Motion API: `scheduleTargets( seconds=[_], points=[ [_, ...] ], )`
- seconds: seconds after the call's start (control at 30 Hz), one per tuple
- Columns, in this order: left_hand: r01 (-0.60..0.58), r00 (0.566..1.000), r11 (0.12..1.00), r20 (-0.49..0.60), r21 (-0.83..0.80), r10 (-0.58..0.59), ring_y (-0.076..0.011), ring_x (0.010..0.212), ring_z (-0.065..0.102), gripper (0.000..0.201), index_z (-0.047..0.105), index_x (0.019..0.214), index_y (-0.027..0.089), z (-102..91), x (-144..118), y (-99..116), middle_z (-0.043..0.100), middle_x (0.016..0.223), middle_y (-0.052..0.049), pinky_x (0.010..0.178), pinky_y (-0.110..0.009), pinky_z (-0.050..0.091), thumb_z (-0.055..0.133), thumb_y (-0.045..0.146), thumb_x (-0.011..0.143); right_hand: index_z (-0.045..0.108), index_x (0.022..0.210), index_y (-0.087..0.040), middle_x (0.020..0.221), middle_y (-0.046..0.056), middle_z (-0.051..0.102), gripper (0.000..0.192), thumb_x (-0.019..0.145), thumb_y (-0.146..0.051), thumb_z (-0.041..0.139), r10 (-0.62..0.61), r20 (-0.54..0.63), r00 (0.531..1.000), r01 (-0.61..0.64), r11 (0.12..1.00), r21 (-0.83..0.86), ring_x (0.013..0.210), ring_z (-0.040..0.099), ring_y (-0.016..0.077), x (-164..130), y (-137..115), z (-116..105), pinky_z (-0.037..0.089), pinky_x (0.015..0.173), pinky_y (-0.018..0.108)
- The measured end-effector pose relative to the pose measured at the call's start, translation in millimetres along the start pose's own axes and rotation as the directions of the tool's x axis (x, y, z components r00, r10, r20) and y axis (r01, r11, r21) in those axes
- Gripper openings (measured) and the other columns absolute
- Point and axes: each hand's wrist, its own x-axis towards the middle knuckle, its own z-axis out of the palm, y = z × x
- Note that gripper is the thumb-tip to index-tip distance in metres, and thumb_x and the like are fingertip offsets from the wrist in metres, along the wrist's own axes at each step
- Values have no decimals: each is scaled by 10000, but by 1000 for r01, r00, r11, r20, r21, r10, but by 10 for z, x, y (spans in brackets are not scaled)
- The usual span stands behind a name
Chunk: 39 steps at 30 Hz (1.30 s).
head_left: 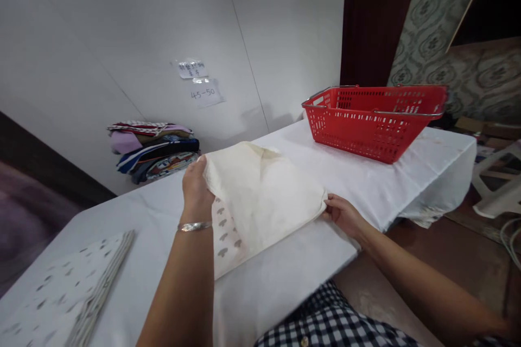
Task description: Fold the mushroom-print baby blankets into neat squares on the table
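A long table point(407, 173) covered in white cloth runs from the near left to the far right, set against a pale wall. At its far right end stands a red plastic basket point(372, 119) with metal handles. A cream fabric piece point(260, 195), folded over itself, lies in the middle of the table near its front edge; a layer printed with small grey shapes shows beneath its left side. At the near left corner sits a stack of folded printed cloths point(65, 293). Against the wall on the left is a pile of folded colourful clothes point(152, 149). The person's left hand point(196, 187), with a silver bangle on the wrist, grips the fabric's left corner. The right hand point(344, 216) pinches its right corner at the table edge. Two small paper notes point(199, 82) are stuck on the wall
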Motion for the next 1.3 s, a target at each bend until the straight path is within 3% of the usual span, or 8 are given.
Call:
scheduleTargets(
  seconds=[0.07,0.17,0.33,0.53,0.83,1.0,1.17,1.3],
  points=[
    [-14,1000,993,22,114,12,-108,607,532,347,539,731,174,-11,-71,-94,581,669,35,615,-237,429,750,394,566,644,843,-174,788,6,629,187,681,-224,722,21,17,1000,-21,1000,16,669,592,110,10,15,24,496,543,193],
    [8,983,937,167,349,-71,-109,613,504,282,564,714,175,68,-411,-499,561,654,35,614,-237,402,731,371,601,643,843,-179,763,1,626,210,666,-223,748,25,26,999,-25,999,25,636,578,101,50,36,119,478,510,178],
    [-18,891,876,405,482,-204,-111,643,479,188,555,657,175,315,-1092,-1090,527,645,34,645,-247,378,657,328,692,623,816,-174,711,-12,614,270,634,-287,787,-13,23,1000,15,991,-132,568,541,87,89,34,313,464,512,201],
    [142,770,861,492,489,-406,-140,629,545,220,582,835,178,449,-1438,-1200,606,707,-19,599,-278,408,669,326,697,601,795,-177,626,-46,581,305,612,-337,786,-64,63,996,81,947,-310,551,529,90,73,36,407,441,543,222],
    [300,731,841,457,451,-506,-147,485,544,167,563,703,186,380,-1430,-1297,592,586,-22,479,-281,401,670,314,697,615,832,-177,679,-16,631,357,598,-388,783,-32,74,997,52,955,-292,572,551,110,61,103,452,447,547,247],
    [327,824,889,364,320,-434,-111,546,536,138,555,692,169,232,-1156,-1088,581,607,13,541,-242,428,659,260,698,628,805,-172,688,-13,629,288,600,-320,767,-105,3,994,102,958,-268,569,542,106,63,44,390,441,550,246],
    [206,964,967,138,147,-226,-87,566,529,234,489,749,187,-242,-461,-443,565,646,50,544,-201,420,672,286,640,620,805,-179,652,-20,593,236,617,-282,717,-109,-123,986,63,943,-326,550,518,111,4,-38,50,410,517,248],
    [25,997,995,-71,101,-18,-125,626,579,254,562,825,165,-459,-200,53,631,723,8,596,-236,461,671,250,612,635,873,-209,707,-6,589,298,587,-257,704,-295,-189,937,128,791,-598,617,530,148,-38,-85,-101,411,513,263]
  ],
)
